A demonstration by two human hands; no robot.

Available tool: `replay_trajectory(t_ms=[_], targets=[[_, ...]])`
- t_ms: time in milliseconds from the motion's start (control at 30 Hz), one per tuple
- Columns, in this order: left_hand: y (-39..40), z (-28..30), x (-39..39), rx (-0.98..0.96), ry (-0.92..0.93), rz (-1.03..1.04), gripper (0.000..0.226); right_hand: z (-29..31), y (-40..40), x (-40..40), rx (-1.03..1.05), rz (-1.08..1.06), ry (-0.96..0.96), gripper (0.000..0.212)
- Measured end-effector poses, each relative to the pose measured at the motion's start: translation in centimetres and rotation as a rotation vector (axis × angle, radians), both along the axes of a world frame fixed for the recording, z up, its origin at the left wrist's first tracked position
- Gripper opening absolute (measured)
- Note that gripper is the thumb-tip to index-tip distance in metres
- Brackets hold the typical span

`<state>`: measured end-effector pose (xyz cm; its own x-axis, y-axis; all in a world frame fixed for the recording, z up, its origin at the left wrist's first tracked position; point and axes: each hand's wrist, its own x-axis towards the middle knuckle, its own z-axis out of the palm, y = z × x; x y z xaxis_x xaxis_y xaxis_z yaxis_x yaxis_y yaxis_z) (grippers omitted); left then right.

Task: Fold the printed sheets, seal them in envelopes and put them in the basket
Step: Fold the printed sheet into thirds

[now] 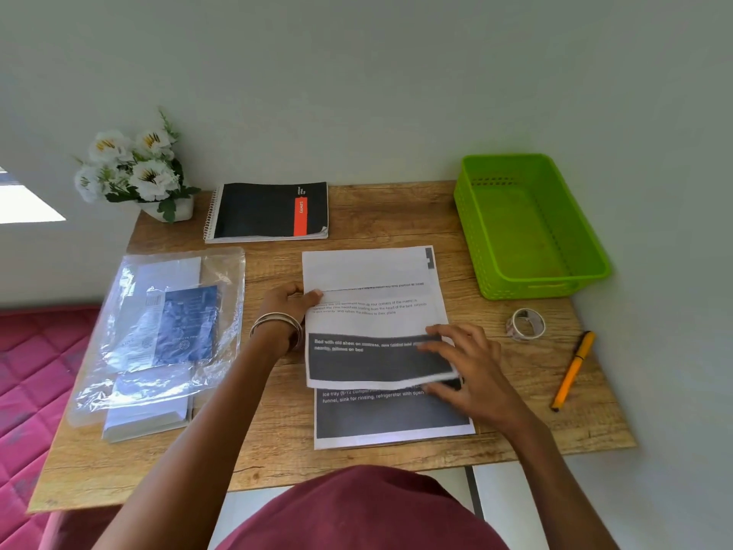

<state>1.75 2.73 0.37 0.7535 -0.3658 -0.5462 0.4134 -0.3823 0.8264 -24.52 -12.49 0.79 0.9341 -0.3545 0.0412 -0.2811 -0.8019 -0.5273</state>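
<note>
— What sits along the desk's [357, 208] far edge?
— A pot of white flowers [137, 170] at the far left corner, and a black spiral notebook [269, 211] with a red stripe just beside it.
— And the right edge?
— A roll of tape [525, 324], with an orange pen [573, 371] near it, lying slantwise.
</note>
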Motion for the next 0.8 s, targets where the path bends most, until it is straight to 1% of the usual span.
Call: replay_trajectory(t_ms=[33,67,200,233,267,300,333,367,400,433,500,533,567,600,633,667,733,800], targets=[[0.1,0.0,-0.1,-0.004,-0.014,-0.017,0.011,0.0,-0.2,0.1,0.040,-0.025,-0.069,0.038],[0.2,0.2,-0.2,-0.018,-0.028,-0.034,0.014,0.1,-0.4,0.2,0.098,-0.052,-0.119,0.028],[0.6,1.4,-0.6,-0.025,-0.063,-0.086,0.033,1.2,-1.0,1.3,0.386,-0.206,-0.235,0.007],[0.8,1.7,-0.8,-0.011,-0.090,-0.097,0.035,1.6,-1.2,1.7,0.458,-0.242,-0.262,0.008],[1.0,2.0,-0.9,0.033,-0.167,-0.117,0.037,1.9,-1.3,2.0,0.511,-0.273,-0.283,0.011],[1.3,2.0,-1.1,0.095,-0.284,-0.148,0.035,2.2,-1.5,2.4,0.535,-0.294,-0.299,0.012],[1.8,2.0,-1.1,0.154,-0.416,-0.188,0.031,2.5,-1.6,2.8,0.544,-0.300,-0.311,0.013],[2.3,1.9,-1.2,0.170,-0.521,-0.220,0.028,2.7,-1.8,3.2,0.551,-0.297,-0.319,0.013],[2.8,1.9,-1.5,0.143,-0.582,-0.247,0.030,2.9,-2.0,3.7,0.561,-0.293,-0.322,0.012],[3.3,1.9,-1.8,0.078,-0.600,-0.263,0.037,3.1,-2.2,4.2,0.566,-0.291,-0.318,0.011],[4.1,2.1,-2.5,-0.053,-0.553,-0.264,0.052,3.4,-2.6,5.2,0.559,-0.276,-0.298,0.009],[4.3,2.1,-2.8,-0.095,-0.535,-0.277,0.055,3.5,-2.8,5.8,0.550,-0.266,-0.286,0.008],[4.4,2.1,-3.1,-0.129,-0.517,-0.294,0.051,3.5,-3.0,6.3,0.533,-0.256,-0.276,0.008],[4.4,2.0,-3.3,-0.127,-0.513,-0.307,0.042,3.4,-3.3,7.0,0.514,-0.248,-0.262,0.009],[4.3,1.9,-3.5,-0.086,-0.524,-0.327,0.033,3.0,-3.5,7.6,0.488,-0.241,-0.238,0.009],[4.2,1.8,-3.6,-0.022,-0.544,-0.355,0.035,2.6,-3.8,8.2,0.457,-0.231,-0.208,0.010],[4.0,1.3,-3.7,0.111,-0.600,-0.419,0.055,1.5,-4.1,9.2,0.366,-0.211,-0.145,0.012],[3.8,0.6,-3.8,0.216,-0.736,-0.463,0.062,0.2,-4.0,9.8,0.249,-0.200,-0.091,0.015]])
